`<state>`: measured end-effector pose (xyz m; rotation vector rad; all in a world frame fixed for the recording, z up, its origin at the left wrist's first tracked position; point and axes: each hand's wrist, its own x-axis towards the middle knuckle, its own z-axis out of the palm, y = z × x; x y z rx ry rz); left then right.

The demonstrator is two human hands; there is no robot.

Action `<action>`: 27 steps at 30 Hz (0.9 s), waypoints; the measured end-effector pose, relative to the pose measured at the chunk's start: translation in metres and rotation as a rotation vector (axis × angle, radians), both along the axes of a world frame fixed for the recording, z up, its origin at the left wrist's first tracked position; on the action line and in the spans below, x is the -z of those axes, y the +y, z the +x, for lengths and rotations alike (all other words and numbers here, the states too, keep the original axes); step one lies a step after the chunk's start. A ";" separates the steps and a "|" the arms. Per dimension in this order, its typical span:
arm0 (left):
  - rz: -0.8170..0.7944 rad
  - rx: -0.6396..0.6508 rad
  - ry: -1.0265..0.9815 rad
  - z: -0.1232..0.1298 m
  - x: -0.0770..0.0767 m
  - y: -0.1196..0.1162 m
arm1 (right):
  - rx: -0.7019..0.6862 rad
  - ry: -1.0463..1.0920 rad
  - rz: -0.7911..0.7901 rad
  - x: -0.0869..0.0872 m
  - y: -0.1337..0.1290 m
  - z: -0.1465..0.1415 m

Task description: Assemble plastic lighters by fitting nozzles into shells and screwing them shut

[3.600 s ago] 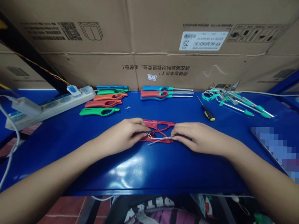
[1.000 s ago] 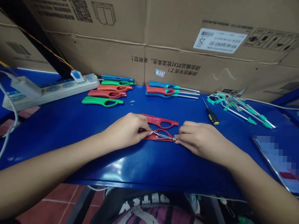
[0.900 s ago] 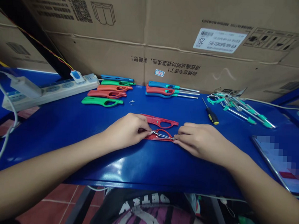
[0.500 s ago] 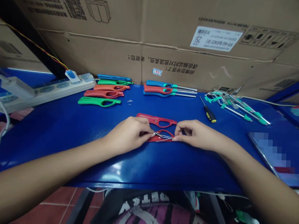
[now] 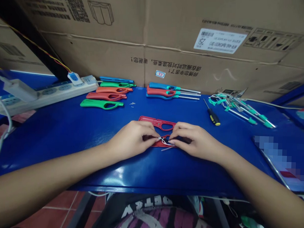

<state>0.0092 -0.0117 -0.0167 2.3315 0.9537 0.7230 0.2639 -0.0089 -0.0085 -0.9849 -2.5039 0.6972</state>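
Observation:
Two halves of a red lighter casing lie open in front of me: the far half (image 5: 164, 123) with its trigger loop, and the near half (image 5: 158, 144), partly covered by my fingers. Thin white wires (image 5: 163, 140) bend in a small curve over the near half. My left hand (image 5: 138, 136) pinches the wires at their left end. From the other side, my right hand (image 5: 193, 138) has thumb and forefinger closed at the wires; its fingers hide most of the contact. A thin pale tube (image 5: 167, 148) pokes out toward me below the right fingertips.
Several coloured lighter casings (image 5: 102, 104) lie beside a white power strip (image 5: 53, 92). Long-nosed lighters (image 5: 162, 91) rest before the cardboard box (image 5: 119, 56). A screwdriver (image 5: 213, 116), metal lighter tubes (image 5: 244, 112) and a screen device (image 5: 280, 161) are right. Tiny metal pieces (image 5: 132, 104) lie mid-table.
My right hand has moved left, nearer to my left hand, and now covers more of the near casing half. The white wires have gone from nearly straight to bowed.

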 end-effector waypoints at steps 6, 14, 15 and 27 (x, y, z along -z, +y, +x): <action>-0.019 -0.007 -0.025 0.003 0.000 0.000 | -0.011 0.071 -0.019 0.008 0.002 -0.002; -0.019 -0.017 0.083 0.002 -0.004 -0.003 | 0.050 -0.033 0.105 0.011 0.001 -0.003; -0.026 -0.009 0.098 0.002 -0.004 -0.004 | 0.047 -0.059 0.129 0.011 0.001 -0.002; 0.076 0.081 0.185 0.001 -0.002 -0.008 | -0.087 -0.310 0.425 0.002 -0.002 0.001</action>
